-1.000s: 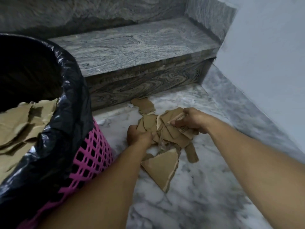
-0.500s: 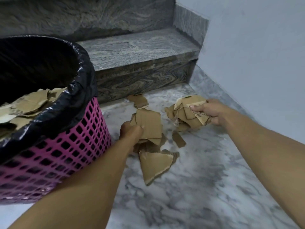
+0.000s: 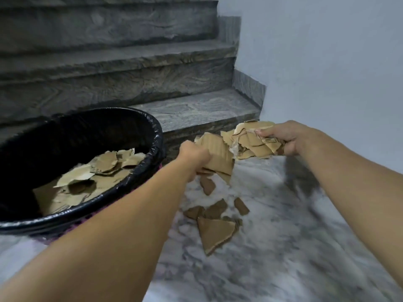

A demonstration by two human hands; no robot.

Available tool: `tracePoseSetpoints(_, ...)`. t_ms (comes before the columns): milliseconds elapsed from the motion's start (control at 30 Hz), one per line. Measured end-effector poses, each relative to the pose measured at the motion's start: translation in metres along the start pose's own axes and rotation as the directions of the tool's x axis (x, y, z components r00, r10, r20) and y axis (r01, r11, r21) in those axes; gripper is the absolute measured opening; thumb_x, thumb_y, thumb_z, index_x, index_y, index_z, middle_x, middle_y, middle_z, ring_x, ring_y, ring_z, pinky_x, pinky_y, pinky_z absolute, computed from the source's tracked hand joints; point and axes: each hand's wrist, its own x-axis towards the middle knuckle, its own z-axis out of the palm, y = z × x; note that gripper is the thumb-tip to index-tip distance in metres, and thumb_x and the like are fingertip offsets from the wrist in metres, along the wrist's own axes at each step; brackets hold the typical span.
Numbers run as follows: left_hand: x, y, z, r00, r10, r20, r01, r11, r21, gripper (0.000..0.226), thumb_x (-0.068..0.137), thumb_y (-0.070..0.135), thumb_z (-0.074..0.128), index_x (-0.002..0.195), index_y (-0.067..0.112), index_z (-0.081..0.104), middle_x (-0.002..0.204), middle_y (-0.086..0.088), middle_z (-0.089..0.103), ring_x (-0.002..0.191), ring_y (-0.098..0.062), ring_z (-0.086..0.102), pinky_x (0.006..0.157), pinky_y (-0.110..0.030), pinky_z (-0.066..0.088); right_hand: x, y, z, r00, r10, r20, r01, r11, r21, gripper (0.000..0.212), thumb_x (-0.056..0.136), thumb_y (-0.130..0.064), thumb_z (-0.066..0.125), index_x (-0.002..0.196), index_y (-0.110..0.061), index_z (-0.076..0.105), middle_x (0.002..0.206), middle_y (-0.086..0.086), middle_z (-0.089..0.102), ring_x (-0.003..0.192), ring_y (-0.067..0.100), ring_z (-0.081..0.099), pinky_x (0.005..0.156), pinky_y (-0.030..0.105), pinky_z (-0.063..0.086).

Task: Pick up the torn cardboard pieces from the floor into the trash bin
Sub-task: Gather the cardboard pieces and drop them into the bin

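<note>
My left hand (image 3: 193, 156) grips a bunch of torn brown cardboard pieces (image 3: 219, 154) in the air, just right of the trash bin. My right hand (image 3: 285, 136) holds a second crumpled bunch of cardboard (image 3: 254, 139) at about the same height, touching the first bunch. The trash bin (image 3: 153, 136), pink mesh lined with a black bag, stands at the left and holds several cardboard scraps (image 3: 102, 171). On the marble floor below my hands lie more pieces: a large triangular piece (image 3: 216, 233) and several small scraps (image 3: 214, 209).
Grey stone stairs (image 3: 192, 110) rise behind the bin and the hands. A pale wall (image 3: 327, 62) closes off the right side. The white-grey marble floor (image 3: 272, 247) stretches toward me on the right.
Both hands have lifted off the floor with their cardboard bunches and come closer together beside the bin. The view has tilted up, showing more stairs.
</note>
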Motion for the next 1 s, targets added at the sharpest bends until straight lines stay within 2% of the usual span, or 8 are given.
tracePoseSetpoints(67,-0.020,0.027,-0.019,1.000,0.016,-0.020,-0.017,0.997,-0.074,0.027,0.088,-0.001,0.062,0.073,0.007,0.041,0.079,-0.014,0.055,0.059,-0.027,0.060,0.043,-0.033,0.056,-0.024,-0.033,0.001,0.998,-0.066,-0.003,0.066,0.998,0.014,0.039,0.076,-0.007,0.078,0.111,-0.003,0.061,0.077,0.014,0.075,0.062,0.025,0.073,0.055,0.045,0.061)
tracePoseSetpoints(167,-0.041,0.057,-0.052,0.996,0.070,-0.054,-0.075,0.992,-0.105,0.026,0.082,0.004,0.072,0.077,0.007,0.046,0.086,-0.014,0.063,0.069,-0.027,0.068,0.061,-0.038,0.061,-0.058,-0.070,0.011,0.992,-0.128,0.010,0.128,0.991,0.029,0.037,0.077,-0.008,0.078,0.110,-0.002,0.061,0.072,0.014,0.074,0.059,0.025,0.073,0.054,0.047,0.061)
tracePoseSetpoints(300,-0.071,0.074,-0.119,0.983,0.037,-0.180,-0.063,0.988,-0.138,0.023,0.082,0.005,0.074,0.088,0.002,0.052,0.085,-0.018,0.066,0.065,-0.028,0.072,0.062,-0.043,0.062,-0.094,-0.109,0.056,0.979,-0.198,0.058,0.199,0.980,-0.010,0.045,0.075,-0.013,0.082,0.116,-0.005,0.065,0.102,0.016,0.074,0.087,0.028,0.073,0.084,0.051,0.058)
tracePoseSetpoints(467,-0.094,0.056,-0.215,0.924,-0.031,-0.382,0.003,0.997,-0.074,0.017,0.086,0.009,0.070,0.087,0.007,0.053,0.094,-0.015,0.065,0.077,-0.026,0.071,0.052,-0.033,0.060,-0.146,-0.130,0.156,0.950,-0.281,0.138,0.292,0.954,-0.073,0.041,0.070,-0.010,0.087,0.099,-0.003,0.059,0.091,0.016,0.072,0.072,0.027,0.073,0.064,0.044,0.062)
tracePoseSetpoints(567,-0.103,0.032,-0.252,0.896,-0.080,-0.436,0.061,0.997,-0.057,0.023,0.084,0.012,0.073,0.098,0.003,0.058,0.093,-0.016,0.068,0.077,-0.028,0.071,0.058,-0.038,0.061,-0.155,-0.126,0.214,0.935,-0.314,0.163,0.333,0.937,-0.103,0.047,0.067,-0.016,0.089,0.100,-0.005,0.058,0.104,0.015,0.069,0.085,0.031,0.072,0.075,0.047,0.061)
tracePoseSetpoints(700,-0.114,-0.003,-0.270,0.920,-0.069,-0.385,0.139,0.978,0.158,0.053,0.083,0.032,0.074,0.117,-0.004,0.055,0.112,-0.018,0.064,0.100,-0.035,0.066,0.074,-0.038,0.058,-0.165,-0.098,0.263,0.937,-0.296,0.183,0.344,0.871,-0.351,0.076,0.080,-0.040,0.078,0.138,-0.004,0.045,0.127,0.016,0.059,0.105,0.031,0.063,0.089,0.041,0.055)
tracePoseSetpoints(767,-0.117,-0.013,-0.277,0.912,-0.029,-0.409,0.147,0.955,0.259,0.056,0.083,0.040,0.073,0.115,-0.001,0.053,0.112,-0.017,0.059,0.103,-0.034,0.060,0.086,-0.039,0.052,-0.164,-0.093,0.271,0.935,-0.300,0.190,0.354,0.834,-0.423,0.069,0.084,-0.037,0.075,0.137,-0.003,0.046,0.127,0.015,0.059,0.110,0.031,0.060,0.090,0.040,0.053)
tracePoseSetpoints(1000,-0.122,0.004,-0.291,0.943,0.086,-0.320,0.026,0.943,0.332,0.045,0.082,0.038,0.074,0.107,0.003,0.061,0.094,-0.013,0.068,0.083,-0.025,0.069,0.074,-0.036,0.060,-0.165,-0.127,0.242,0.924,-0.334,0.189,0.383,0.788,-0.482,0.023,0.086,-0.015,0.074,0.099,0.000,0.062,0.098,0.016,0.066,0.077,0.025,0.066,0.072,0.040,0.061)
